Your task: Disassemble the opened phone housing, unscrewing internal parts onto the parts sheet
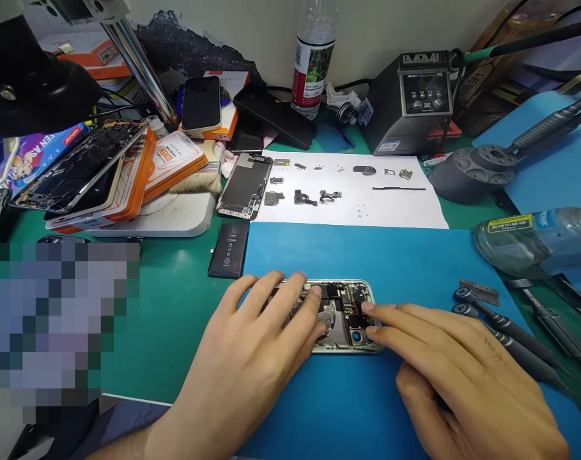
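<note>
An opened phone body (pixel 339 332) lies flat on the blue mat, its circuit board (pixel 351 303) and a round camera opening showing at the right end. My left hand (pixel 252 338) rests over the phone's left part, fingers spread and slightly bent, hiding much of the interior. Silvery crumpled material (pixel 326 317) shows inside beside its fingertips. From the right, my right hand (pixel 463 370) reaches with two stretched fingers touching the phone's right end. Its other fingers curl underneath, partly hidden. A black battery (pixel 229 249) lies left of the mat, below a detached phone screen (pixel 245 185).
White paper (pixel 338 214) behind carries several small phone parts. Screwdrivers (pixel 515 335) and a plastic bottle (pixel 534 243) lie at right. A soldering-iron stand (pixel 475 172) and a black station (pixel 410 102) stand behind. Stacked boxes (pixel 137 185) and phones fill the left back.
</note>
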Demonstrator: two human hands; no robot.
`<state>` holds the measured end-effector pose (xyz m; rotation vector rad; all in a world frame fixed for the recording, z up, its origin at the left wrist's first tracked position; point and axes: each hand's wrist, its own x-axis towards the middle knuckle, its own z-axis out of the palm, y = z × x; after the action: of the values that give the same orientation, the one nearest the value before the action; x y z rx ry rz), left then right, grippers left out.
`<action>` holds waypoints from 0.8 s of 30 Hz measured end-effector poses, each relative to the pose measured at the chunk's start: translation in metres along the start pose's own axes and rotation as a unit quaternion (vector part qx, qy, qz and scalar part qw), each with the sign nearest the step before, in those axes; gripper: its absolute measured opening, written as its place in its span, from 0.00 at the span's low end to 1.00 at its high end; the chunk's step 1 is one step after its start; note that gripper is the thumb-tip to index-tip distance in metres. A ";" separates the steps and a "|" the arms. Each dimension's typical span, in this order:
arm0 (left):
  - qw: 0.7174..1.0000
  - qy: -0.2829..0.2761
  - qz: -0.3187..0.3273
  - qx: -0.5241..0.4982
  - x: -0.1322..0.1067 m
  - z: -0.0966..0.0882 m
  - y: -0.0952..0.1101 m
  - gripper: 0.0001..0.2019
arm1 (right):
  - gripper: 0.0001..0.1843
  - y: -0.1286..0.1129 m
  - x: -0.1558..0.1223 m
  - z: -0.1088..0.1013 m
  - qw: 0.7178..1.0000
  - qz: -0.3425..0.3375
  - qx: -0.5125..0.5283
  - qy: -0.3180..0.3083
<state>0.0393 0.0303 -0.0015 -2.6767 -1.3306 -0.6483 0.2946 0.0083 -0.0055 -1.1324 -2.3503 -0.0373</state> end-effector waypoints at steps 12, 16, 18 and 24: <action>0.999 0.018 -0.024 -0.011 -0.001 0.005 -0.001 0.13 | 0.17 -0.002 0.003 0.001 1.000 0.004 0.011 -0.025; 0.999 0.017 -0.026 -0.014 -0.001 0.006 -0.001 0.13 | 0.17 -0.004 0.007 0.003 1.000 -0.006 -0.012 -0.027; 0.999 0.017 -0.026 -0.016 -0.001 0.006 -0.001 0.13 | 0.16 -0.005 0.009 0.004 0.999 -0.016 -0.029 -0.021; 0.999 0.014 -0.024 -0.019 -0.002 0.006 -0.001 0.13 | 0.14 -0.009 0.011 0.005 0.997 -0.047 -0.055 -0.022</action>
<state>0.0397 0.0307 -0.0075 -2.6630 -1.3937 -0.7210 0.2805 0.0119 -0.0025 -1.0836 -2.4660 -0.1776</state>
